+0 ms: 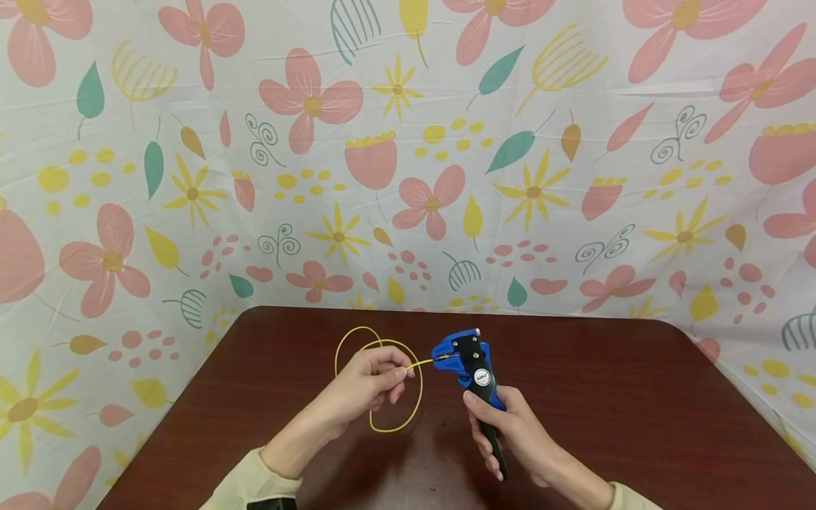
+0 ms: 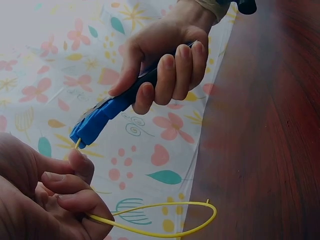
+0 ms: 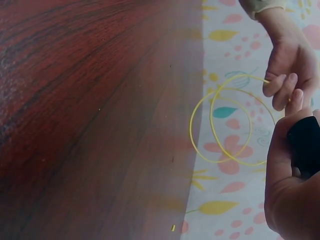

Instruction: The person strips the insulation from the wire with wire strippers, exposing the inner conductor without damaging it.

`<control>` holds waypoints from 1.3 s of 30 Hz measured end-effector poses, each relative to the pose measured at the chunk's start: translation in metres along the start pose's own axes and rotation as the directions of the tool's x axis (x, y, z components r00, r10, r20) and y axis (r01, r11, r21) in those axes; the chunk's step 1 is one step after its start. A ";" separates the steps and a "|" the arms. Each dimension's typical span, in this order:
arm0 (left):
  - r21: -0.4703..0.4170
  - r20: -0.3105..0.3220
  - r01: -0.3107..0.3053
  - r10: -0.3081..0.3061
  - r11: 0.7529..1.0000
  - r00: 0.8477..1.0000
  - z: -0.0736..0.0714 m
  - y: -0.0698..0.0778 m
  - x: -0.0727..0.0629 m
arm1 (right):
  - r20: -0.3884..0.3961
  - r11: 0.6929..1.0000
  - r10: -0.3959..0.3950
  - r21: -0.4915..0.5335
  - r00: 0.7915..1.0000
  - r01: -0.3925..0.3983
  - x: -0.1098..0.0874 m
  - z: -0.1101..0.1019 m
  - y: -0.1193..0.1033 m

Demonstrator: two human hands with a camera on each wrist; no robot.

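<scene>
My left hand [image 1: 372, 379] pinches a thin yellow wire [image 1: 418, 397] near one end, between thumb and fingers. The rest of the wire hangs in loose loops around and below that hand. My right hand [image 1: 519, 432] grips the handles of a blue and black wire stripper [image 1: 474, 361], its head up and turned toward the left hand. The wire's end runs into the stripper's blue head, as the left wrist view also shows at the blue nose [image 2: 90, 127]. How far the end reaches inside is hidden. Both hands are held above the table.
A dark reddish-brown wooden table [image 1: 605, 397] lies beneath the hands. Behind its far edge hangs a white cloth [image 1: 382, 205] printed with flowers and leaves. A tiny yellow piece [image 3: 173, 228] lies near the table's edge in the right wrist view.
</scene>
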State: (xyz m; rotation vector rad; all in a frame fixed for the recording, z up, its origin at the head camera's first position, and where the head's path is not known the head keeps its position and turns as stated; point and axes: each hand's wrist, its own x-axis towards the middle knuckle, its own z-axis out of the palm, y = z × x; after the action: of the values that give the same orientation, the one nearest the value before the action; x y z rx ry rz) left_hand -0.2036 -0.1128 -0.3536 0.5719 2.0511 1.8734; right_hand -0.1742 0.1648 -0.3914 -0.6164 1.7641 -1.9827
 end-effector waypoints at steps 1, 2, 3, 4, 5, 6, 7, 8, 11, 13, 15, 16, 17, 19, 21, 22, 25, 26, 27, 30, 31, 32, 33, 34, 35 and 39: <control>0.001 -0.001 -0.002 0.002 1.000 1.000 0.000 0.000 0.000 | -0.006 1.000 -0.001 -0.002 1.000 0.001 0.000 0.000 0.000; -0.001 -0.003 0.003 -0.003 1.000 1.000 0.000 0.000 0.000 | -0.012 1.000 -0.002 -0.005 1.000 0.001 0.000 0.001 0.000; -0.004 -0.004 0.009 -0.009 1.000 1.000 0.000 0.000 0.000 | -0.017 1.000 -0.003 -0.008 1.000 0.002 0.000 0.001 0.000; -0.006 -0.005 0.013 -0.013 1.000 1.000 0.000 0.000 0.000 | -0.023 1.000 -0.002 -0.009 1.000 0.002 0.000 0.002 0.000; -0.008 -0.006 0.018 -0.018 1.000 1.000 0.000 0.000 -0.001 | -0.029 1.000 -0.003 -0.010 1.000 0.003 0.000 0.002 0.000; -0.008 -0.006 0.020 -0.020 1.000 1.000 0.000 0.000 -0.001 | -0.034 1.000 -0.003 -0.010 0.999 0.003 0.000 0.003 0.000; -0.006 -0.006 0.021 -0.021 1.000 1.000 0.000 0.000 -0.001 | -0.040 1.000 -0.002 -0.010 0.999 0.002 0.000 0.003 0.000; -0.006 -0.008 0.025 -0.025 1.000 1.000 0.000 0.000 -0.001 | -0.046 1.000 -0.002 -0.011 0.999 0.001 0.000 0.003 0.000; 0.001 -0.009 0.016 -0.016 1.000 1.000 -0.001 -0.001 -0.002 | -0.061 1.000 -0.001 -0.014 0.998 0.000 0.000 0.004 0.000; 0.005 -0.012 0.015 -0.014 1.000 1.000 -0.001 -0.001 -0.002 | -0.070 1.000 0.000 -0.018 0.998 -0.002 0.000 0.005 0.000; 0.008 -0.014 0.016 -0.016 1.000 1.000 -0.002 -0.001 -0.002 | -0.076 1.000 0.000 -0.022 0.997 -0.002 0.000 0.005 -0.001; 0.010 -0.015 0.017 -0.017 1.000 1.000 -0.002 -0.001 -0.002 | -0.078 1.000 0.001 -0.024 0.997 -0.003 -0.001 0.005 -0.001; 0.012 -0.016 0.016 -0.016 1.000 1.000 -0.002 -0.001 -0.002 | -0.080 1.000 0.002 -0.024 0.997 -0.004 -0.001 0.005 -0.001; 0.014 -0.016 0.016 -0.015 1.000 1.000 -0.002 -0.001 -0.002 | -0.078 1.000 -0.001 -0.028 0.997 -0.001 -0.001 0.005 -0.001; 0.014 -0.015 0.012 -0.012 1.000 1.000 -0.002 -0.001 -0.003 | -0.074 1.000 -0.006 -0.031 0.997 0.004 -0.001 0.004 -0.001; 0.012 -0.013 0.011 -0.011 1.000 1.000 -0.003 -0.001 -0.003 | -0.073 0.999 -0.008 -0.032 0.997 0.006 -0.001 0.004 -0.001; 0.009 -0.010 0.008 -0.008 1.000 1.000 -0.003 -0.001 -0.003 | -0.070 1.000 -0.012 -0.028 0.998 0.010 -0.001 0.003 0.000; 0.009 -0.009 0.007 -0.007 1.000 1.000 -0.003 -0.001 -0.003 | -0.067 1.000 -0.013 -0.025 0.998 0.012 -0.001 0.002 0.000; 0.009 -0.009 0.008 -0.008 1.000 1.000 -0.003 -0.001 -0.003 | -0.068 1.000 -0.013 -0.023 0.998 0.011 -0.001 0.002 0.000; 0.011 -0.012 0.012 -0.012 1.000 1.000 -0.004 0.000 -0.003 | -0.072 1.000 -0.007 -0.019 0.997 0.006 -0.001 0.001 -0.001; 0.013 -0.013 0.014 -0.013 1.000 1.000 -0.004 0.000 -0.003 | -0.071 1.000 -0.006 -0.020 0.997 0.005 -0.001 0.001 -0.001; 0.014 -0.013 0.016 -0.016 1.000 1.000 -0.004 -0.001 -0.003 | -0.071 1.000 -0.007 -0.021 0.997 0.005 -0.001 0.001 -0.001; 0.014 -0.014 0.018 -0.017 1.000 1.000 -0.004 -0.001 -0.003 | -0.071 1.000 -0.007 -0.024 0.997 0.006 -0.001 0.001 -0.001; 0.015 -0.014 0.019 -0.019 1.000 1.000 -0.004 -0.001 -0.003 | -0.068 1.000 -0.009 -0.025 0.998 0.008 -0.001 0.000 -0.001; 0.015 -0.014 0.019 -0.019 1.000 1.000 -0.004 -0.001 -0.003 | -0.066 1.000 -0.011 -0.027 0.998 0.009 -0.001 0.000 -0.001; 0.015 -0.013 0.020 -0.020 1.000 1.000 -0.004 -0.001 -0.004 | -0.063 0.999 -0.019 -0.031 0.998 0.017 -0.001 0.000 0.000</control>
State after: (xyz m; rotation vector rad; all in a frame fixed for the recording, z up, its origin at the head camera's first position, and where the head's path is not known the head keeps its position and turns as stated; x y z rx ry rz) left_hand -0.2026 -0.1186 -0.3546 0.5428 2.0729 1.8564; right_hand -0.1732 0.1655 -0.3912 -0.5876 1.8350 -2.0117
